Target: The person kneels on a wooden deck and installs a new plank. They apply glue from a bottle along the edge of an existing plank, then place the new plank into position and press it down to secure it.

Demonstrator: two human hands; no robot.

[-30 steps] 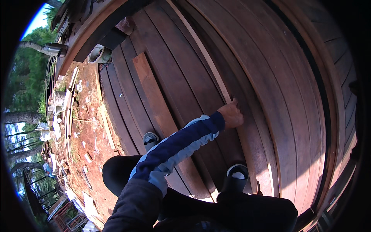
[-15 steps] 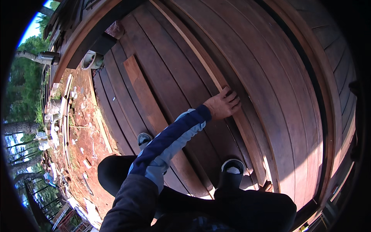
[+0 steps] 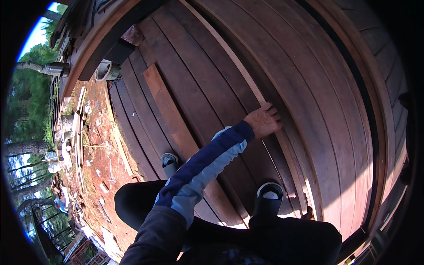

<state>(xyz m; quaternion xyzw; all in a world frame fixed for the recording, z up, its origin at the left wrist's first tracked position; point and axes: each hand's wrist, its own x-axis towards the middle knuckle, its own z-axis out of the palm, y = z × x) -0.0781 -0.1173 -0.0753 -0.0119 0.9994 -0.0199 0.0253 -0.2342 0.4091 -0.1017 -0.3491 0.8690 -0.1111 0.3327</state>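
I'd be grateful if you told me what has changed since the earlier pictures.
Under the left hand, the narrow board has rolled: half a second ago its broad face showed beyond the hand; now mainly its pale edge does. Since the first picture, its near end has shifted right, away from the right shoe. The left hand keeps its hold; the loose plank lies as before.

We are seeing smooth, low-sheen wood in the deck boards, matt wood in the narrow strip and loose plank, wrinkled cloth in the blue sleeve, rough bark on the tree trunk.
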